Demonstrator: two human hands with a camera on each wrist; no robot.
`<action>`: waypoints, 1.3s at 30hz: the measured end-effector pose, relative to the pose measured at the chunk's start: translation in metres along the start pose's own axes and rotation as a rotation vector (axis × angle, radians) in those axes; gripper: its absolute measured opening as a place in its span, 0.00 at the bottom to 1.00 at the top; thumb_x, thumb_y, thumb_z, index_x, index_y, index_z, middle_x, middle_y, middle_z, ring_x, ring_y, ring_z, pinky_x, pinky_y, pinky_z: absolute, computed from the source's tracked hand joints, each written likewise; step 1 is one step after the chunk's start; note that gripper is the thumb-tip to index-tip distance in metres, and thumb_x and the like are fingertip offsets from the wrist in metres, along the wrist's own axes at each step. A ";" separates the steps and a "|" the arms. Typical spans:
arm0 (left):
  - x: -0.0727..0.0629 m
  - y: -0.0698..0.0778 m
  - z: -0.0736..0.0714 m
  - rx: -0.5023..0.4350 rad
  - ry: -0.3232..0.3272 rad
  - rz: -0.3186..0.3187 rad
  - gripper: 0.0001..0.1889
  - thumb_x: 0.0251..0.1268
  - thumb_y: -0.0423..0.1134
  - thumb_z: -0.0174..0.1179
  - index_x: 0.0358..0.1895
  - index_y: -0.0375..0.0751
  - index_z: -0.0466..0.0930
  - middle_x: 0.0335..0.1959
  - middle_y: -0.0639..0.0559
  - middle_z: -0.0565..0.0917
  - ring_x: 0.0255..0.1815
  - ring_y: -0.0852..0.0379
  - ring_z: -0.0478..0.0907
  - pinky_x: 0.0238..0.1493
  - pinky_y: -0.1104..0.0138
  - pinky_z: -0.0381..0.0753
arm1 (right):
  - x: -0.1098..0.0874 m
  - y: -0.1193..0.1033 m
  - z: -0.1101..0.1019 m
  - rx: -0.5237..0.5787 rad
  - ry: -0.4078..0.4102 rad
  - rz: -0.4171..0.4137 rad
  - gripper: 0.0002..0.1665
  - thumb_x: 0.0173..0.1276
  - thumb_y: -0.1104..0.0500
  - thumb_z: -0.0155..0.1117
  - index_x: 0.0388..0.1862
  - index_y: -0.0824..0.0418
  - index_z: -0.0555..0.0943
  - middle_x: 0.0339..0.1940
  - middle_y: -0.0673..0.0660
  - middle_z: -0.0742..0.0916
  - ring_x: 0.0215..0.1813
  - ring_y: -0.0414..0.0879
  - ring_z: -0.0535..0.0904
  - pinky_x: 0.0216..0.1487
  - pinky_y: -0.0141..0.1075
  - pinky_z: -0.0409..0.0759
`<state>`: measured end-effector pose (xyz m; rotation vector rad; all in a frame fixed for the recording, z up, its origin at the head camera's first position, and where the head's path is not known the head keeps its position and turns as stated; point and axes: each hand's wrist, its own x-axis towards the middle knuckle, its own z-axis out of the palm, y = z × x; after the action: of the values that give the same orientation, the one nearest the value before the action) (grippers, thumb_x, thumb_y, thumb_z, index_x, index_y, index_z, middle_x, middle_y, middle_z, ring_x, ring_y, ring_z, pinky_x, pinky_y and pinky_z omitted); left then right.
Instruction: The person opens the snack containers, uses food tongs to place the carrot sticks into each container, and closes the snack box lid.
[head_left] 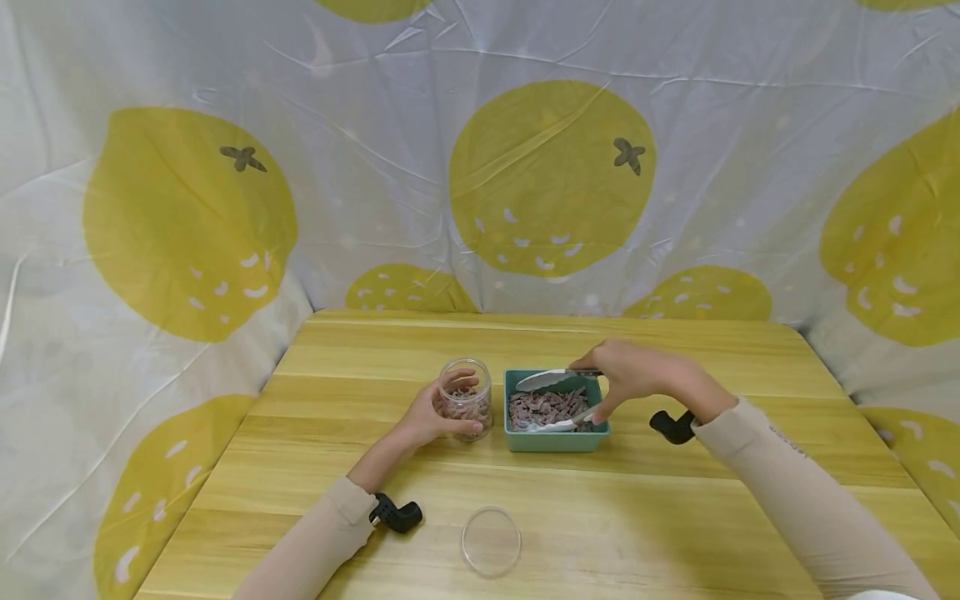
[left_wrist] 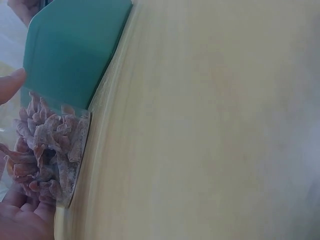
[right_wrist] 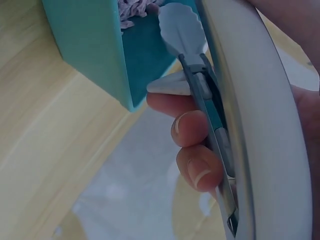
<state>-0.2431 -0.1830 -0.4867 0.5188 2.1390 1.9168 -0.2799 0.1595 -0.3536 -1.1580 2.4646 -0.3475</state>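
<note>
My left hand [head_left: 429, 414] grips a clear jar [head_left: 480, 393] around its side, thumb at the front and fingers behind. Brownish, powdery strips [left_wrist: 47, 145] that look like dried food fill the jar's lower part. Just right of it stands a teal rectangular box [head_left: 558, 442] with similar strips [head_left: 543, 407] inside. My right hand [head_left: 637, 372] holds a pair of tongs [head_left: 546, 379] over the box, thumb on the near arm and fingers on the far one. The tongs' pale scalloped tips [right_wrist: 184, 29] are spread apart, the near one down at the strips.
A round clear lid [head_left: 491, 542] lies on the wooden table [head_left: 360, 350] in front of the jar. Behind the table hangs a white cloth [head_left: 375, 167] printed with yellow lemons. Black camera mounts [head_left: 399, 514] are strapped at both wrists.
</note>
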 end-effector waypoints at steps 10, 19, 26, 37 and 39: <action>0.000 -0.001 0.000 -0.003 0.004 -0.001 0.44 0.49 0.24 0.76 0.72 0.41 0.66 0.68 0.40 0.72 0.70 0.43 0.67 0.64 0.61 0.71 | 0.005 -0.007 0.007 -0.005 -0.021 0.054 0.47 0.54 0.49 0.81 0.66 0.73 0.74 0.09 0.42 0.59 0.17 0.38 0.45 0.26 0.32 0.59; 0.000 -0.001 0.000 0.000 0.000 -0.006 0.44 0.49 0.24 0.76 0.72 0.40 0.65 0.69 0.41 0.72 0.69 0.43 0.67 0.65 0.59 0.70 | 0.008 -0.009 0.011 0.001 -0.036 0.072 0.45 0.58 0.50 0.79 0.66 0.74 0.73 0.10 0.50 0.71 0.18 0.38 0.48 0.29 0.32 0.64; 0.001 -0.002 0.000 -0.007 -0.002 0.003 0.44 0.50 0.24 0.75 0.72 0.37 0.64 0.69 0.38 0.72 0.70 0.42 0.66 0.64 0.62 0.70 | 0.008 -0.009 0.010 -0.036 -0.023 0.061 0.39 0.62 0.53 0.76 0.65 0.73 0.75 0.55 0.64 0.85 0.26 0.37 0.74 0.34 0.35 0.72; 0.000 -0.001 0.000 -0.011 0.004 -0.007 0.44 0.49 0.24 0.75 0.72 0.43 0.66 0.68 0.42 0.73 0.69 0.44 0.67 0.65 0.59 0.70 | 0.007 -0.006 0.010 -0.075 0.033 -0.001 0.32 0.64 0.54 0.73 0.61 0.71 0.79 0.56 0.64 0.85 0.48 0.54 0.85 0.51 0.45 0.82; 0.000 -0.001 0.000 -0.011 0.004 -0.005 0.44 0.49 0.24 0.75 0.72 0.43 0.66 0.68 0.42 0.73 0.69 0.44 0.68 0.65 0.59 0.70 | 0.006 -0.006 0.010 -0.062 0.039 -0.009 0.31 0.64 0.54 0.73 0.61 0.71 0.79 0.55 0.64 0.85 0.49 0.54 0.85 0.51 0.45 0.82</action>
<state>-0.2436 -0.1832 -0.4876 0.5074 2.1293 1.9279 -0.2750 0.1509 -0.3618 -1.1987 2.5209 -0.3005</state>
